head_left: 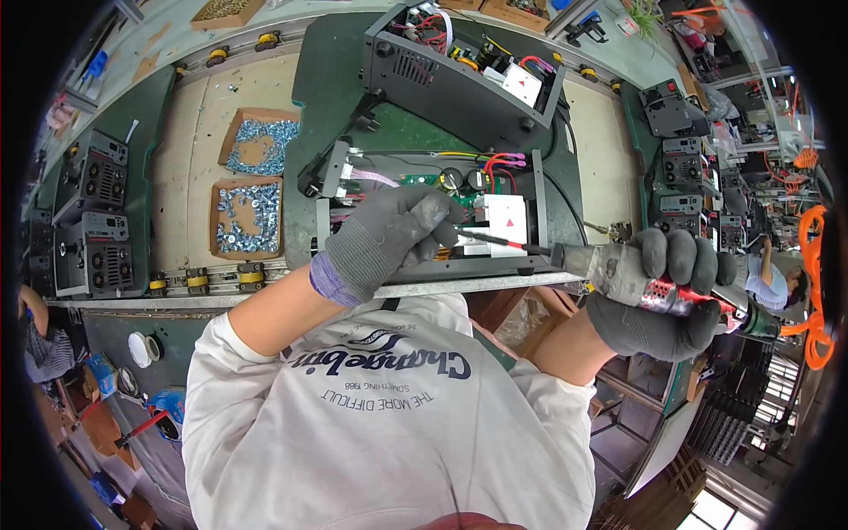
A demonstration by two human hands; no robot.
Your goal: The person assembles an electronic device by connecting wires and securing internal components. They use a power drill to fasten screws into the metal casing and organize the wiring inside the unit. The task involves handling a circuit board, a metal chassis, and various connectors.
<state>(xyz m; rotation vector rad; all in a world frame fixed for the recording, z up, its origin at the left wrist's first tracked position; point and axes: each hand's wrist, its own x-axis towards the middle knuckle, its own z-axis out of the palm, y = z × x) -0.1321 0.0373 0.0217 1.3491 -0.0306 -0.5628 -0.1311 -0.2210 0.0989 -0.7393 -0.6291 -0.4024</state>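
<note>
In a grey glove, my right hand point(662, 296) is wrapped round an air screwdriver point(609, 274), which lies level with its long bit point(503, 241) pointing left. My left hand point(393, 230), gloved in grey with a purple cuff, is closed with its fingertips at the tip end of the bit. Whether a small screw is pinched there cannot be made out. Beneath both hands stands an opened machine chassis point(539, 190) with wires, capacitors and a green circuit board. A white block point(506, 216) with a red triangle sits inside it.
Behind it a second dark machine housing point(459, 88) stands open on the green board. Two cardboard trays of screws point(283, 132) point(215, 221) lie at the left. Finished-looking machines point(93, 256) line both sides. An orange coiled hose point(813, 291) hangs at the right.
</note>
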